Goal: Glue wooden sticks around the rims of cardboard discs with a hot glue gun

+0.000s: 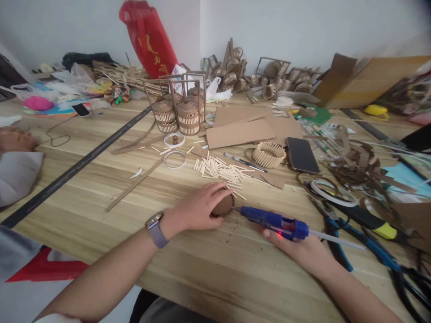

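My left hand, a watch on its wrist, grips a small round brown cardboard disc on the wooden table by its left side. My right hand is closed around a blue hot glue gun with a white glue stick out of its back and a red light lit. The gun's nozzle points left, at or very near the disc's right edge; whether it touches I cannot tell. Just beyond the disc lies a loose pile of short wooden sticks. A ring of upright sticks stands farther right.
Lidded stick baskets with tall handles stand at the back, near flat cardboard sheets. A phone and a pen lie mid-table. Blue-handled pliers are right of the gun. Another person's sleeve shows at left.
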Tool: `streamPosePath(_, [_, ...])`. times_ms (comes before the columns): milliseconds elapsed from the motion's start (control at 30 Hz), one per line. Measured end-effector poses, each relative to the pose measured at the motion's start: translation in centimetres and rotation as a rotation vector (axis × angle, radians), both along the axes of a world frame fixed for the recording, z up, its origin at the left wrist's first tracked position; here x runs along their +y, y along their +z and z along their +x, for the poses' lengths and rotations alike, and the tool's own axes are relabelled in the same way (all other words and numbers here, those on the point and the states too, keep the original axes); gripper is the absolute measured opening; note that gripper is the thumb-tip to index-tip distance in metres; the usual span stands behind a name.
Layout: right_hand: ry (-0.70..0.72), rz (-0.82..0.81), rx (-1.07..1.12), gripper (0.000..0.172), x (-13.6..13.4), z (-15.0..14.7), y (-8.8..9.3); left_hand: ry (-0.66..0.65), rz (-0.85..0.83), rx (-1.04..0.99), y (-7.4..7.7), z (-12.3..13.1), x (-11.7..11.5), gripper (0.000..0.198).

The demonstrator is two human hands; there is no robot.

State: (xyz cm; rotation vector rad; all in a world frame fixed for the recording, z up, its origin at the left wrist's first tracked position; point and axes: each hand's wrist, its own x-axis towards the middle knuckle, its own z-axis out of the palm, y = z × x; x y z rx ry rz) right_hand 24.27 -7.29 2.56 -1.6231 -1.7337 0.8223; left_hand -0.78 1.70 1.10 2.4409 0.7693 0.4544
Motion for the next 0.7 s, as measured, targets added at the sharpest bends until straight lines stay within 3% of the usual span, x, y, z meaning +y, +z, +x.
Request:
streamPosePath(233, [0.214, 0.019, -0.132, 0.026, -0.1, -0.7, 0.8, -0.035, -0.068, -0.062, 0.2, -0.8, 0.6, 0.072])
streamPosePath(433, [0.259, 0.146, -0.159, 0.023, -0.3, -0.7, -0.4, -0.028, -0.038, -0.044, 0.3, -0.4, 0.7, 0.07])
streamPosePath(700, [0.289, 0.13, -0.213, 0.023, -0.5, -0.7, -0.3, -0.032, 0.0, -0.038, 0.0, -0.4, 0.9, 0.071])
